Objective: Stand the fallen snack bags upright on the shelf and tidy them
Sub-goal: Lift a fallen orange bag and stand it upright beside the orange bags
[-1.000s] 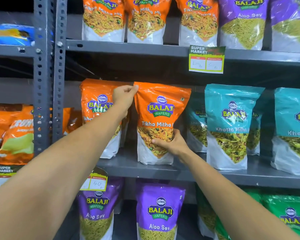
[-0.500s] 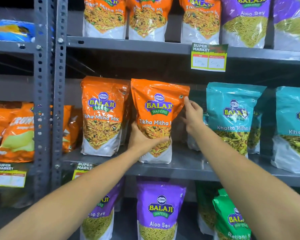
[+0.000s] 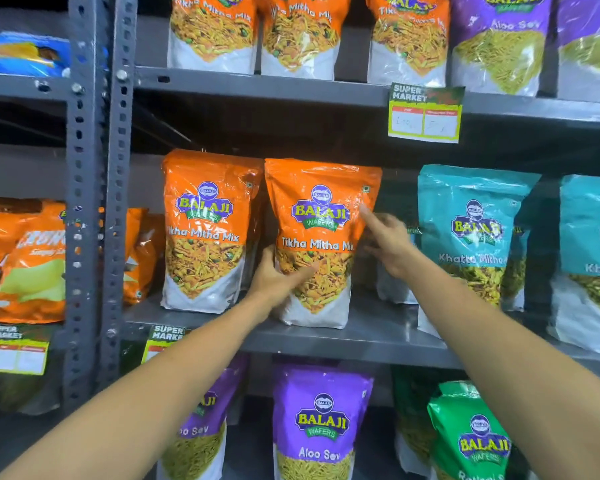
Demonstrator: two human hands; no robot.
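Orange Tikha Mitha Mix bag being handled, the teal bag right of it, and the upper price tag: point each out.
orange Tikha Mitha Mix bag (image 3: 321, 216), head view, logo.
teal bag (image 3: 475, 226), head view, logo.
price tag (image 3: 425, 114), head view, centre.

Price tag (image 3: 425, 114) hangs from the upper shelf's edge — green and yellow, its writing blurred. Two more tags (image 3: 16, 349) sit lower left, one half hidden behind an arm. A perforated grey upright (image 3: 84, 209) divides the racks.
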